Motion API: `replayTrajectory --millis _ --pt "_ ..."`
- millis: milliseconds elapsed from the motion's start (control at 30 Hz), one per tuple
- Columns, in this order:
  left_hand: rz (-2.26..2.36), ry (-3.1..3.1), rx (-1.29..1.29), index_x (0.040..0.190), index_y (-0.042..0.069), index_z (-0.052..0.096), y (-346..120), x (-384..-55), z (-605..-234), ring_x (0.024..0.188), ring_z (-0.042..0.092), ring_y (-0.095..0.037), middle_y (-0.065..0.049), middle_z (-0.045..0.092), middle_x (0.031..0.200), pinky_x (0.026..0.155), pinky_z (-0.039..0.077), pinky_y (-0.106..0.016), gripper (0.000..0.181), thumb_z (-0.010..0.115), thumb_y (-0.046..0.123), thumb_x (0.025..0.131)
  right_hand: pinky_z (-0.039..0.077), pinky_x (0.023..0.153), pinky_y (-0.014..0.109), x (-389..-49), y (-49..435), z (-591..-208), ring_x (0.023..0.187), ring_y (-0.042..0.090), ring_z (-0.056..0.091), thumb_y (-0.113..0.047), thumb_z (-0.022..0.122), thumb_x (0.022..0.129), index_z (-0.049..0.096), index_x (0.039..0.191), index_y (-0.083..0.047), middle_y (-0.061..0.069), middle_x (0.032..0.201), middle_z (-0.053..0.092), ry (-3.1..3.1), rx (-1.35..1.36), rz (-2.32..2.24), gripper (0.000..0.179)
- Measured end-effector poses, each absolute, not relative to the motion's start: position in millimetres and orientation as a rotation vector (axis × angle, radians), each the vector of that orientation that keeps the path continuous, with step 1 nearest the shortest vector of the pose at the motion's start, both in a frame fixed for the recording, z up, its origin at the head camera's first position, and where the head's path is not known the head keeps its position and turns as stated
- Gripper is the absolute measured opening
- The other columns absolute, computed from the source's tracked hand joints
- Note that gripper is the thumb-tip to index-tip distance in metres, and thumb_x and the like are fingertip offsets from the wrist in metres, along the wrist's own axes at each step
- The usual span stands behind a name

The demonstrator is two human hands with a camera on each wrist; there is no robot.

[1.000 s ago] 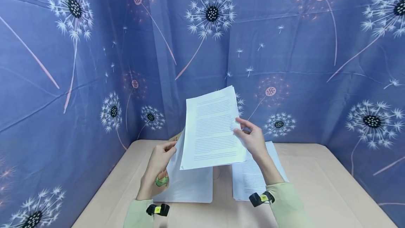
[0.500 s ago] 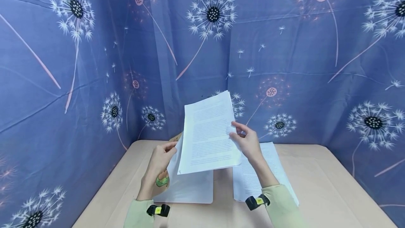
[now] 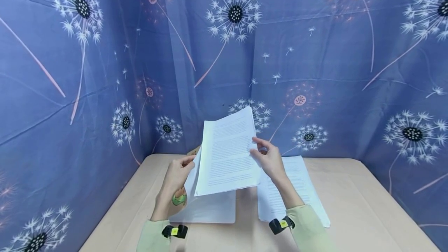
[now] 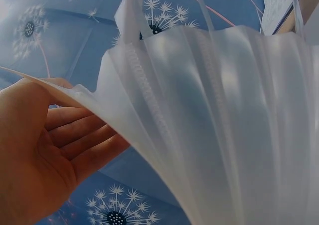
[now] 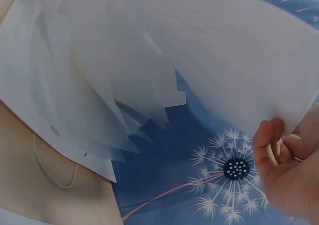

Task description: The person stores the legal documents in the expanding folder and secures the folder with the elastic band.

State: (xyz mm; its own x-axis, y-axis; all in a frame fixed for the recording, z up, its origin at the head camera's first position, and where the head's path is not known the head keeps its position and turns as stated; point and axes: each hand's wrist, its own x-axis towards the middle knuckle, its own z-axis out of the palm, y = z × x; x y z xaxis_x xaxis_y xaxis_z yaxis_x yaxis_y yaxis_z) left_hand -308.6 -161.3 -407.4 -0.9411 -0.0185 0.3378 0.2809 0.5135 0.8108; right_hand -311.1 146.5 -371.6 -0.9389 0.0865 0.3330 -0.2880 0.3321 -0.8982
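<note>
My right hand pinches the right edge of several printed sheets of paper, held tilted above an expanding file folder. At the folder's upper left, my left hand grips its edge between thumb and fingers. Translucent pleats fan out beside that hand in the left wrist view. Seen from the right wrist, the folder's pocket dividers spread apart, and the sheets lean over toward them. Whether the sheets' lower left edge is inside a pocket, I cannot tell.
A second stack of printed paper lies on the table to the right, partly behind my right forearm. A thin elastic cord loops from the folder. A blue dandelion-print curtain stands behind and at the sides.
My right hand has moved down and left, bringing the sheets lower and closer to the folder. My left hand keeps its grip and has barely moved.
</note>
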Motion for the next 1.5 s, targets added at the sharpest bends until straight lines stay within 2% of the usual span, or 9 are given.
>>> replayTrajectory --millis 300,533,767,967,1100,1200,1333,1400,1500 --pt "-1.402 -2.453 -0.211 0.124 0.012 0.071 -161.0 -307.7 -405.2 0.053 0.035 -0.015 -0.008 0.074 0.110 0.067 0.043 -0.030 0.032 0.057 0.019 0.096 0.048 0.061 0.021 -309.8 145.1 -379.3 0.076 0.014 0.060 -0.015 0.069 0.091 0.063 0.134 -0.012 0.011 0.109 0.059 -2.297 0.196 1.610 0.044" --pt "-1.397 -2.439 -0.216 0.124 0.010 0.071 -160.4 -307.7 -406.8 0.072 0.054 -0.017 -0.009 0.073 0.113 0.073 0.043 -0.032 0.032 0.057 0.017 0.096 0.050 0.064 0.022 -307.4 146.7 -385.4 0.079 0.015 0.062 -0.015 0.068 0.092 0.062 0.136 -0.013 0.013 0.113 0.060 -2.311 0.189 1.610 0.045" --pt "-1.393 -2.443 -0.215 0.124 0.013 0.071 -160.9 -308.2 -406.6 0.086 0.061 -0.017 -0.008 0.073 0.112 0.078 0.047 -0.032 0.032 0.057 0.018 0.097 0.047 0.060 0.022 -304.2 146.6 -386.1 0.074 0.015 0.057 -0.013 0.069 0.091 0.063 0.134 -0.013 0.012 0.108 0.059 -2.284 0.173 1.611 0.044" --pt "-1.377 -2.450 -0.235 0.124 0.011 0.071 -162.1 -309.5 -408.0 0.077 0.058 -0.015 -0.008 0.074 0.107 0.076 0.047 -0.031 0.032 0.057 0.017 0.096 0.047 0.062 0.022 -305.0 143.5 -387.1 0.075 0.015 0.058 -0.013 0.070 0.089 0.066 0.131 -0.011 0.011 0.104 0.060 -2.272 0.160 1.616 0.043" --pt "-1.385 -2.447 -0.214 0.124 0.010 0.071 -160.4 -309.1 -407.8 0.086 0.062 -0.015 -0.008 0.074 0.105 0.080 0.049 -0.032 0.032 0.058 0.016 0.095 0.048 0.065 0.021 -306.8 137.8 -388.2 0.076 0.015 0.059 -0.013 0.071 0.088 0.066 0.131 -0.011 0.009 0.101 0.061 -2.280 0.175 1.619 0.043" --pt "-1.380 -2.447 -0.207 0.124 0.010 0.071 -159.9 -309.0 -406.9 0.085 0.061 -0.014 -0.008 0.074 0.106 0.080 0.049 -0.031 0.032 0.058 0.017 0.095 0.048 0.065 0.021 -307.2 132.7 -388.7 0.075 0.016 0.060 -0.012 0.070 0.088 0.066 0.131 -0.010 0.008 0.099 0.061 -2.282 0.179 1.615 0.043" --pt "-1.384 -2.455 -0.230 0.125 0.010 0.070 -159.5 -310.2 -406.1 0.063 0.047 -0.012 -0.009 0.074 0.108 0.074 0.045 -0.030 0.033 0.058 0.018 0.096 0.048 0.065 0.021 -307.5 126.9 -389.9 0.077 0.015 0.061 -0.010 0.070 0.088 0.066 0.130 -0.008 0.008 0.097 0.061 -2.278 0.171 1.596 0.043" --pt "-1.388 -2.455 -0.233 0.126 0.011 0.070 -159.5 -310.6 -406.2 0.062 0.045 -0.012 -0.009 0.074 0.108 0.073 0.044 -0.030 0.033 0.058 0.018 0.096 0.048 0.066 0.021 -308.5 124.5 -391.3 0.077 0.014 0.061 -0.010 0.070 0.088 0.066 0.130 -0.007 0.008 0.097 0.062 -2.277 0.179 1.583 0.043" --pt "-1.382 -2.453 -0.227 0.125 0.011 0.071 -160.0 -310.5 -407.0 0.070 0.054 -0.013 -0.008 0.074 0.108 0.075 0.047 -0.030 0.033 0.058 0.018 0.096 0.047 0.065 0.019 -310.9 120.1 -393.9 0.076 0.013 0.059 -0.008 0.070 0.087 0.066 0.129 -0.005 0.008 0.094 0.061 -2.270 0.186 1.581 0.042"
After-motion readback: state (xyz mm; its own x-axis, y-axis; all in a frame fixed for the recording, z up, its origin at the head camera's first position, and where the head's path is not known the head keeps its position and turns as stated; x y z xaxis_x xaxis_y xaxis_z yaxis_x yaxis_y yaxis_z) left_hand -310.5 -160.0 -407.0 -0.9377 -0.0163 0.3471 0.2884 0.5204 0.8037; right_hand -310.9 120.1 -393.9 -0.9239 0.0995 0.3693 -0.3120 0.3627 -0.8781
